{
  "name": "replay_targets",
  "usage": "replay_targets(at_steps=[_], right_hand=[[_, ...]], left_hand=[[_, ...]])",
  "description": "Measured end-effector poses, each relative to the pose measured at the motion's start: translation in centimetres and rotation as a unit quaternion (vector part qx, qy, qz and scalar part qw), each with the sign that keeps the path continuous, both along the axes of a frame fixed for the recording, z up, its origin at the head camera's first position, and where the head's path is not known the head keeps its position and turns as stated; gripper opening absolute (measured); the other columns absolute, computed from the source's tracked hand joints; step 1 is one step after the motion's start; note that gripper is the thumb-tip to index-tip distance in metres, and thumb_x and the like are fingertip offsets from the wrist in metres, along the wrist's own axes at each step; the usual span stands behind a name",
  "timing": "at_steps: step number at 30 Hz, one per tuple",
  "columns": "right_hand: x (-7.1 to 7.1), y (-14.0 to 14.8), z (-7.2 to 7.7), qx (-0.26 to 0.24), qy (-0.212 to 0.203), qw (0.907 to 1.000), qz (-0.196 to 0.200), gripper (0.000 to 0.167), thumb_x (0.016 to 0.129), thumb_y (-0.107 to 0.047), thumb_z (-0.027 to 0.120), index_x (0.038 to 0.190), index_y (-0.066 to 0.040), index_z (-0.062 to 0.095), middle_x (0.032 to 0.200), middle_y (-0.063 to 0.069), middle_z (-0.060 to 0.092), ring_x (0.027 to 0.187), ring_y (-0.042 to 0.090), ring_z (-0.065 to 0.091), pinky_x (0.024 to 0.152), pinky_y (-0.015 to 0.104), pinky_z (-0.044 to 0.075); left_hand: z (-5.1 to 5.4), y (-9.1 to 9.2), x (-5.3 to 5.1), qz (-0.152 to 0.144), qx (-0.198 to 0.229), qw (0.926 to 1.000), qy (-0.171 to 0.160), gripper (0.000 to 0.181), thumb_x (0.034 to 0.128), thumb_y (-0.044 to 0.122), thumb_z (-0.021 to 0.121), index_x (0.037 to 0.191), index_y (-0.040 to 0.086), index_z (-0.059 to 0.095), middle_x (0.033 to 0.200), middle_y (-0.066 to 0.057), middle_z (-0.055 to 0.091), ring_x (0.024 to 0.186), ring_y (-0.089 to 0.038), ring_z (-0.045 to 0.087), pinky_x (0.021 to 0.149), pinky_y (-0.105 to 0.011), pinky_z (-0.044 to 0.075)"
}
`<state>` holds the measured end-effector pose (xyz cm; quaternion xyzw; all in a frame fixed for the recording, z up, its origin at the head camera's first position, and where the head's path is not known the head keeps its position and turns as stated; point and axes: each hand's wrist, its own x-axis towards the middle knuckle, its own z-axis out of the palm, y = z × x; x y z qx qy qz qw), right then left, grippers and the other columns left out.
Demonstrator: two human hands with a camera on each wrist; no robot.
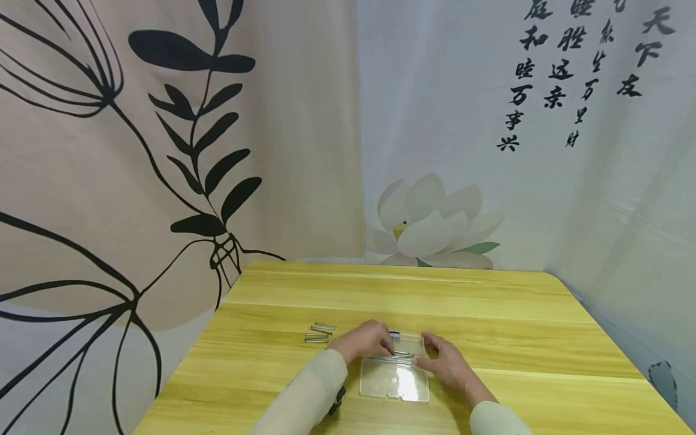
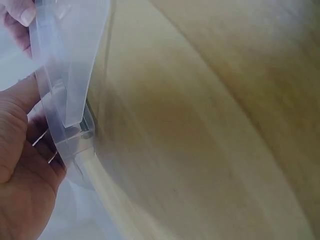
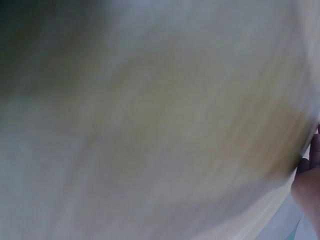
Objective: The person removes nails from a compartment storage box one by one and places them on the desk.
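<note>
An open clear plastic box [image 1: 409,342] lies on the table, its lid [image 1: 386,380] folded flat toward me. A few thin silvery metal nails [image 1: 403,354] are in the box. My left hand [image 1: 367,339] reaches over the box's left side, fingertips down beside these nails; whether it pinches one is hidden. In the left wrist view, the left hand [image 2: 27,160] shows behind the box's see-through wall [image 2: 65,135]. My right hand [image 1: 448,365] grips the box's right end, thumb in front, fingers behind. The right wrist view is blurred, with part of the right hand [image 3: 307,182] at its edge.
Several similar nails [image 1: 319,332] lie loose on the wooden table [image 1: 489,326], left of my left hand. A small dark blue piece [image 1: 394,335] shows at the back of the box. Behind the table hangs a printed curtain [image 1: 310,151].
</note>
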<state>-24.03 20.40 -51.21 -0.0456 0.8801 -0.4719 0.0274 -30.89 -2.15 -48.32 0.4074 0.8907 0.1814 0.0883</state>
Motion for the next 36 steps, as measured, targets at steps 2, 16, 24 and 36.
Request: replay_targets(at_steps=[2,16,24,36], right_hand=[[0.04,0.01,0.02,-0.001,0.001,1.0000,0.001,0.073,0.085,-0.026,0.079,0.143,0.004,0.046,0.134,0.019,0.056,0.133,0.044,0.041,0.110,0.060,0.025],[0.07,0.11,-0.02,0.000,-0.002,1.0000,-0.001,0.073,0.085,-0.025,0.079,0.143,0.005,0.046,0.135,0.021,0.055,0.133,0.045,0.041,0.110,0.060,0.025],[0.03,0.17,0.13,-0.005,0.001,1.0000,0.003,0.074,0.085,-0.025,0.079,0.143,0.006,0.045,0.136,0.020,0.055,0.134,0.045,0.040,0.110,0.060,0.025],[0.06,0.07,0.14,-0.008,-0.009,0.9999,0.004,0.072,0.087,-0.025,0.078,0.144,0.004,0.045,0.139,0.021,0.053,0.133,0.044,0.041,0.110,0.059,0.027]], left_hand=[[0.06,0.04,0.01,-0.004,-0.011,0.9999,0.012,0.006,0.0887,0.014,0.076,0.090,0.017,0.081,0.083,0.014,0.060,0.077,0.002,0.052,0.072,-0.014,0.045],[-0.19,0.24,-0.14,-0.007,-0.021,0.9994,0.026,0.005,0.0895,0.015,0.076,0.089,0.015,0.080,0.081,0.014,0.061,0.074,0.003,0.051,0.069,-0.012,0.044],[-0.15,0.25,-0.28,-0.011,-0.028,0.9985,0.045,0.005,0.0891,0.014,0.076,0.089,0.016,0.081,0.080,0.013,0.063,0.074,0.003,0.051,0.070,-0.013,0.043],[0.13,-0.53,0.12,-0.026,0.017,0.9982,0.052,0.005,0.0889,0.012,0.075,0.087,0.010,0.079,0.084,0.010,0.065,0.077,0.002,0.054,0.073,-0.014,0.045]])
